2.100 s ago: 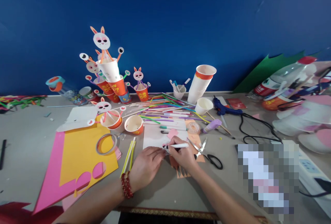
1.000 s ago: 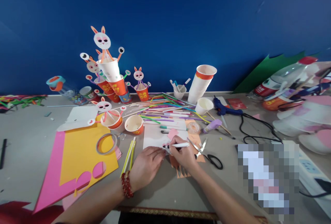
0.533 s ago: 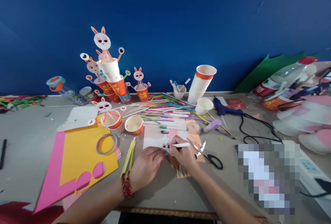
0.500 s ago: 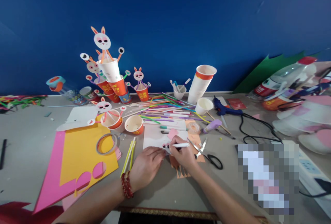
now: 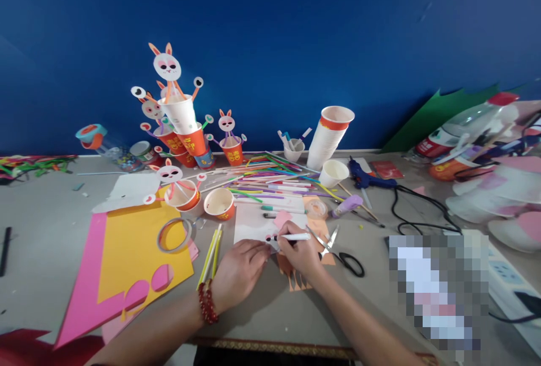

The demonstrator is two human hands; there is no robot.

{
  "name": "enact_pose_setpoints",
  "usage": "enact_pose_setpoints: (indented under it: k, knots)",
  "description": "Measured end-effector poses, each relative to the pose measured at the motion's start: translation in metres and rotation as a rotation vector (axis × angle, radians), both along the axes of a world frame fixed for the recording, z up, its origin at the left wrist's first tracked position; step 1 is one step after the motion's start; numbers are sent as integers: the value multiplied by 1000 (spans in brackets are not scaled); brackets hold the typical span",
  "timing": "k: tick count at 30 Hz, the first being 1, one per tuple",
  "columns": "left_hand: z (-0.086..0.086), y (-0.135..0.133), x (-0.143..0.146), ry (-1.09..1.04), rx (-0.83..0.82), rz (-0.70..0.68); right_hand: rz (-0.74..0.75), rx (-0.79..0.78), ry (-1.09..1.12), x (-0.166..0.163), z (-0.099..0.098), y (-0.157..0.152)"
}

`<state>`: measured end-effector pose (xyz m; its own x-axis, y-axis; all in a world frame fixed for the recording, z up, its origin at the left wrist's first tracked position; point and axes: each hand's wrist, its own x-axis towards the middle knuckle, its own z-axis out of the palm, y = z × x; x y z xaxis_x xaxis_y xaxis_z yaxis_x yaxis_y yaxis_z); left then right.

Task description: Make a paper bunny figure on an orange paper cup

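In the head view we are looking down on a crowded grey table [image 5: 262, 321], where paper rabbits [image 5: 167, 66] are sticking up out of cups at the back left and a leaning stack of white cups [image 5: 325, 143] is standing at the back right. A heap of coloured sticks [image 5: 270, 172] is spreading between them, and a glue gun [image 5: 367, 174] is lying farther right. Nearer, a tape roll [image 5: 159, 236] is resting on yellow paper [image 5: 131, 248] to our left, and yellow sticks [image 5: 210, 258] are lying just beside our left hand [image 5: 242, 272]. Scissors [image 5: 332, 238] are lying open over orange paper [image 5: 296, 280], crowding our right hand [image 5: 299, 250], which is covering part of that paper. Our left hand is lying palm down, fingers together and pointing toward the right, over the near edge of the white paper [image 5: 249, 225]; we are unable to tell whether it is pinching anything. Our right hand is bending inward and pinching a white marker [image 5: 298, 237], whose dark tip is pointing left, just beyond the left fingertips, over the white paper.
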<state>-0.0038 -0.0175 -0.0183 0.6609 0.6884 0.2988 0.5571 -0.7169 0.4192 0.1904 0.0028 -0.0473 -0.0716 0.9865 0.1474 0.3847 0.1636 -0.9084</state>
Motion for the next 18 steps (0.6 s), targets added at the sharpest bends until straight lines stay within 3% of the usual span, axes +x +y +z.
enact_pose_setpoints:
  k: [18]
  knots:
    - [2,0,1,-15,21,2,6,-7,-11,1,-6,0]
